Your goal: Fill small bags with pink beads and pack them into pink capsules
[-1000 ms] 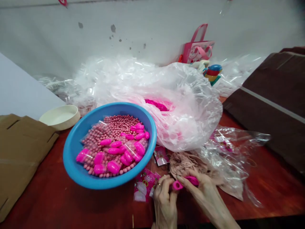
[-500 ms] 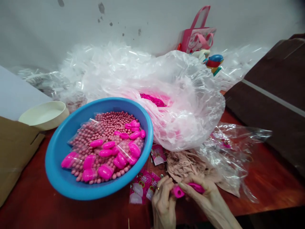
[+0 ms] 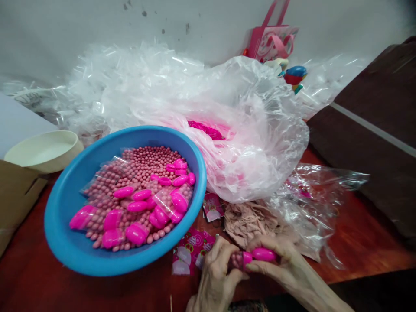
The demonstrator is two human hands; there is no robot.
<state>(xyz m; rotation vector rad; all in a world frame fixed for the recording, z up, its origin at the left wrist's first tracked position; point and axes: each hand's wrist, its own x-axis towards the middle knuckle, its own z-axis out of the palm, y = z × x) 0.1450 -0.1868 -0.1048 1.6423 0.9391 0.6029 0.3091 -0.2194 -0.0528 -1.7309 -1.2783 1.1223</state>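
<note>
My left hand (image 3: pixel 217 269) is closed around a small clear container (image 3: pixel 236 261) filled with pink beads. In my right hand (image 3: pixel 282 259), fingers and thumb pinch a bright pink plastic cap (image 3: pixel 264 254) with a rounded lid. The cap's square end meets the mouth of the container; whether it is fully seated I cannot tell. Left of my hands, a blue basin (image 3: pixel 53 229) holds loose pink beads (image 3: pixel 156 158) and several pink-capped containers (image 3: pixel 137 234). Printed pink sheets (image 3: pixel 183 253) lie between the basin and my left hand.
A large translucent plastic bag (image 3: pixel 256 169) with pink pieces lies behind my hands. A crumpled beige cloth (image 3: pixel 248 221) and clear bags (image 3: pixel 325 190) are on the red table (image 3: pixel 377 247). Cardboard (image 3: pixel 16 199), a cream bowl (image 3: pixel 65 154) and a dark brown box (image 3: pixel 370 143) flank the area.
The pink cap has turned from showing its hollow end to lying against the container's mouth. The bead-filled container now shows in my left hand. The view has shifted slightly.
</note>
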